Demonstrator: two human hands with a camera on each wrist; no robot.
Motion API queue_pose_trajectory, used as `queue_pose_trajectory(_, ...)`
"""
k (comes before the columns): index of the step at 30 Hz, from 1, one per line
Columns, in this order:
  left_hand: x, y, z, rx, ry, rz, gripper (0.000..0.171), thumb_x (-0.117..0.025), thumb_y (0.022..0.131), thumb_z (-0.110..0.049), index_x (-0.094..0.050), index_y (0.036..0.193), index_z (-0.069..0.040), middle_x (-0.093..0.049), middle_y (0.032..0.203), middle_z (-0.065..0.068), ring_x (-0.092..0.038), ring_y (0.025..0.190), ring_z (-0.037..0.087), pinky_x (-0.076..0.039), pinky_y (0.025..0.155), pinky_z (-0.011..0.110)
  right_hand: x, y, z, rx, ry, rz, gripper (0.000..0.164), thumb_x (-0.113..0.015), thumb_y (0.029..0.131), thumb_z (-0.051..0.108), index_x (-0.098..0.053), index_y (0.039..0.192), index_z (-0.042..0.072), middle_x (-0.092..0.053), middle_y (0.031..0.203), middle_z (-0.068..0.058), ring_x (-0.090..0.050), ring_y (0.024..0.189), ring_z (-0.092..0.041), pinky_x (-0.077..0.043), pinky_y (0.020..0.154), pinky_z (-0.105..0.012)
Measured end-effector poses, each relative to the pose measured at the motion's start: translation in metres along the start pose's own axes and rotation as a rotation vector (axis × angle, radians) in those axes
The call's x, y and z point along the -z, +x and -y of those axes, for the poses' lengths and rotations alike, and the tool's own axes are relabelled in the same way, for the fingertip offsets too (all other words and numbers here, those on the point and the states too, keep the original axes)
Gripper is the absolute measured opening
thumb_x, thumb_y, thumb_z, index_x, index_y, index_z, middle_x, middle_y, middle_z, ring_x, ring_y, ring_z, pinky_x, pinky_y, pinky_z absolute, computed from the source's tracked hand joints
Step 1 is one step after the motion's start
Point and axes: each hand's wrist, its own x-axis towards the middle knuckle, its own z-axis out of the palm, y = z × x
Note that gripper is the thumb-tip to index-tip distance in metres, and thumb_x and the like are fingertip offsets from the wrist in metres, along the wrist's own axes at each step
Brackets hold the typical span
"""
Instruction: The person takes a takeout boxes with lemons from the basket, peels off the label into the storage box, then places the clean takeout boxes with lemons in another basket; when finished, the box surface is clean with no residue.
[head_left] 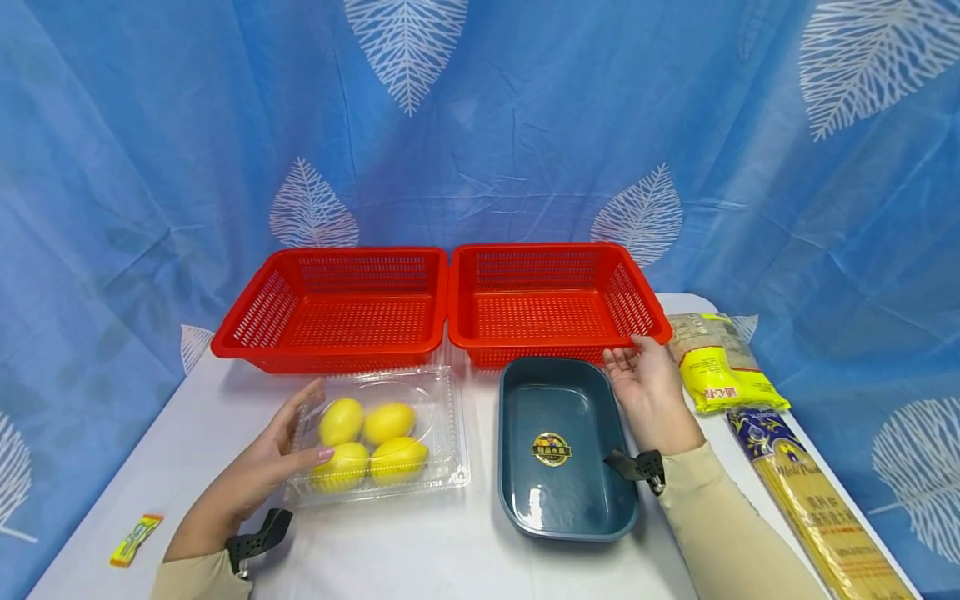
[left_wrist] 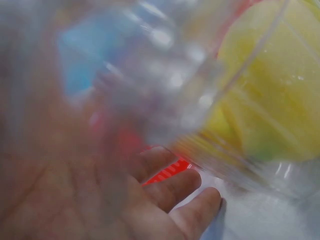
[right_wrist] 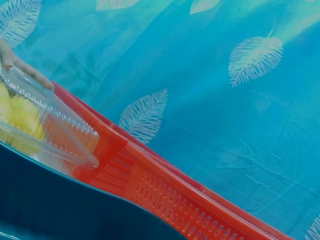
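Observation:
My left hand (head_left: 273,446) holds a clear plastic clamshell box (head_left: 442,425) by its left side, thumb over the lid and fingers along the far left edge. Several yellow lemons (head_left: 390,422) lie inside it. Close up in the left wrist view, a lemon (left_wrist: 275,80) shows through the blurred plastic beside my fingers (left_wrist: 197,215). To the right is a dark blue rectangular tray (head_left: 558,508) with a gold label (head_left: 551,448). Beside its far right corner my right hand (head_left: 648,392) lies relaxed, palm turned up, fingertips near the front of the right red basket (head_left: 558,342).
Another red basket (head_left: 330,362) stands at the back left, next to the right one. Along the right table edge lie a yellow-and-clear food bag (head_left: 723,367) and a long pasta packet (head_left: 817,508). A small yellow wrapped snack (head_left: 137,540) lies at the front left.

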Motion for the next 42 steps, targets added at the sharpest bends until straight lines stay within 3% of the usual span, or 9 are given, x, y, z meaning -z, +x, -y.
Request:
queue_pose_trajectory(7,0.001,0.000,0.002,0.009,-0.002,0.002,0.088,-0.069,0.083,-0.017,-0.015,0.149,-0.036,-0.008,0.153,0.004,0.008,0.138,0.031,0.001,0.097,0.071,0.003,0.002,0.003,-0.051,0.091,-0.008,0.050,-0.045,0.098,0.016,-0.021,0.141,0.023,-0.031,0.103,-0.001,-0.036,0.094,-0.015,-0.041,0.089,-0.027)
queue_pose_trajectory(15,0.002,0.001,0.002,0.011,-0.005,0.006,0.088,-0.069,0.084,-0.017,-0.014,0.149,-0.036,-0.008,0.153,0.003,0.008,0.138,0.031,0.001,0.096,0.071,0.005,0.006,0.000,-0.026,0.168,0.028,0.049,-0.046,0.098,0.012,-0.026,0.141,0.021,-0.033,0.121,0.000,-0.037,0.102,-0.014,-0.038,0.093,-0.027)
queue_pose_trajectory(23,0.000,0.000,0.000,-0.018,-0.023,0.012,0.086,-0.068,0.084,-0.014,-0.015,0.150,-0.032,-0.008,0.153,0.004,0.010,0.138,0.030,0.002,0.098,0.070,0.007,0.007,-0.001,-0.012,0.183,0.052,0.046,-0.044,0.098,0.011,-0.027,0.141,0.019,-0.037,0.116,-0.001,-0.039,0.098,-0.014,-0.039,0.091,-0.027)
queue_pose_trajectory(30,-0.005,0.000,-0.001,-0.054,-0.176,0.018,0.081,-0.064,0.087,-0.005,-0.018,0.150,-0.028,-0.011,0.153,-0.002,0.011,0.138,0.021,0.003,0.098,0.070,0.008,0.008,-0.005,0.025,0.160,0.094,0.045,-0.042,0.099,0.010,-0.028,0.141,0.019,-0.037,0.115,-0.002,-0.040,0.091,-0.015,-0.040,0.089,-0.026)
queue_pose_trajectory(35,-0.011,0.002,-0.003,-0.021,-0.250,-0.037,0.078,-0.061,0.087,-0.003,-0.022,0.149,-0.029,-0.012,0.153,-0.006,0.009,0.139,0.021,-0.007,0.097,0.072,0.009,0.008,-0.008,0.071,0.142,0.118,0.046,-0.043,0.098,0.010,-0.030,0.141,0.021,-0.037,0.120,-0.004,-0.040,0.092,-0.016,-0.041,0.089,-0.027)
queue_pose_trajectory(37,-0.013,0.002,-0.004,-0.001,-0.278,-0.066,0.074,-0.059,0.088,-0.002,-0.025,0.148,-0.031,-0.013,0.152,-0.007,0.001,0.138,0.021,-0.025,0.099,0.062,0.009,0.008,-0.009,0.082,0.136,0.123,0.046,-0.044,0.098,0.010,-0.031,0.141,0.021,-0.038,0.120,-0.004,-0.040,0.091,-0.016,-0.042,0.088,-0.027)
queue_pose_trajectory(39,-0.014,0.002,-0.005,0.009,-0.330,-0.090,0.071,-0.055,0.089,0.000,-0.028,0.148,-0.030,-0.011,0.153,-0.006,-0.022,0.130,0.023,-0.046,0.085,0.043,0.010,0.008,-0.009,0.091,0.130,0.126,0.047,-0.044,0.098,0.010,-0.031,0.141,0.021,-0.038,0.120,-0.004,-0.040,0.091,-0.016,-0.042,0.089,-0.027)
queue_pose_trajectory(41,-0.015,0.002,-0.006,-0.009,-0.405,-0.109,0.070,-0.052,0.090,0.004,-0.029,0.148,-0.027,-0.009,0.153,-0.004,-0.042,0.111,0.020,-0.048,0.065,0.026,0.010,0.008,-0.010,0.095,0.130,0.125,0.047,-0.044,0.098,0.009,-0.031,0.141,0.021,-0.038,0.121,-0.004,-0.041,0.091,-0.016,-0.042,0.089,-0.027)
queue_pose_trajectory(42,-0.016,0.002,-0.007,-0.021,-0.444,-0.115,0.069,-0.050,0.090,0.005,-0.029,0.148,-0.026,-0.008,0.153,-0.002,-0.045,0.104,0.017,-0.047,0.057,0.023,0.010,0.008,-0.010,0.096,0.130,0.126,0.047,-0.044,0.098,0.009,-0.031,0.142,0.021,-0.038,0.121,-0.004,-0.041,0.091,-0.016,-0.042,0.089,-0.028)
